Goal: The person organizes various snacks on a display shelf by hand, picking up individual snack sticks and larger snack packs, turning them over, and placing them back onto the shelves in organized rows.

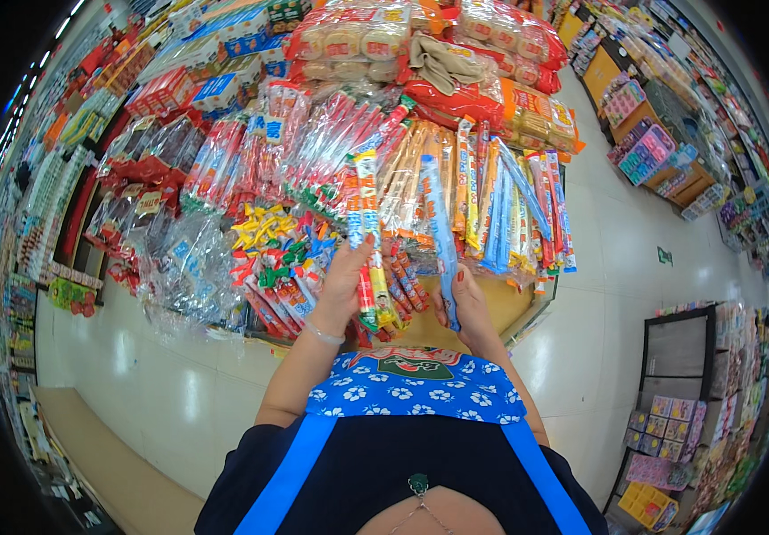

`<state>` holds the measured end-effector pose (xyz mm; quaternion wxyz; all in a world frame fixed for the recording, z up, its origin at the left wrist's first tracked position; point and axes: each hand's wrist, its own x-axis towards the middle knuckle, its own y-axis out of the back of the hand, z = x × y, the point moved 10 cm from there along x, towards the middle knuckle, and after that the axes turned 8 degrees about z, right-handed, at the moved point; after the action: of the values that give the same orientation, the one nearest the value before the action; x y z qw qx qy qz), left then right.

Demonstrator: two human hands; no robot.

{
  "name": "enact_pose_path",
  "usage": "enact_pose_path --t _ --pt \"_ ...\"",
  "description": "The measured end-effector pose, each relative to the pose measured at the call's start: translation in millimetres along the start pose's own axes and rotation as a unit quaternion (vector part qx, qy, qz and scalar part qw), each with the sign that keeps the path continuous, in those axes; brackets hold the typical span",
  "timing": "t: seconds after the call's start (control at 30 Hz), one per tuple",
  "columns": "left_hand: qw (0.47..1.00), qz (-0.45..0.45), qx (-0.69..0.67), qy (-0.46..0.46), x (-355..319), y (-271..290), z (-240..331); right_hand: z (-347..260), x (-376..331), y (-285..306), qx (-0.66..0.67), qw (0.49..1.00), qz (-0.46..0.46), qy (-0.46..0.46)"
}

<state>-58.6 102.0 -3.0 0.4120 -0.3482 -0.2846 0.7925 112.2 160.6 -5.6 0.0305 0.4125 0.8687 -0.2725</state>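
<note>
My left hand [341,285] grips a long, narrow snack packet [366,223] with red, green and yellow print, held upright against the display. My right hand [463,303] holds a long blue packet [438,232], also upright. Both stand in front of a heap of similar long stick packets [491,205] piled on a wooden display table [491,312]. A thin bracelet circles my left wrist. My blue floral apron bib shows below the hands.
Clear bags of small sweets [188,267] lie at the left of the pile, with bread and cake packs [357,40] at the back. Stocked shelves [652,143] line the aisle on the right, another rack [687,392] stands lower right, and a low wooden platform [108,464] runs lower left.
</note>
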Motion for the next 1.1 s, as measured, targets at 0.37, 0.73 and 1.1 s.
enact_pose_path --t 0.37,0.73,1.1 --pt "0.999 -0.012 0.033 0.023 -12.3 -4.5 -46.4 44.3 10.7 -8.6 -0.170 0.984 0.022 -0.042" --pt "1.000 0.005 0.001 0.027 -30.3 6.6 -32.5 -101.3 100.1 47.0 -0.669 0.663 0.251 0.222" --pt "1.000 -0.018 -0.010 -0.005 -40.5 -8.9 -21.7 -67.0 138.8 105.0 -0.248 0.933 0.243 0.092"
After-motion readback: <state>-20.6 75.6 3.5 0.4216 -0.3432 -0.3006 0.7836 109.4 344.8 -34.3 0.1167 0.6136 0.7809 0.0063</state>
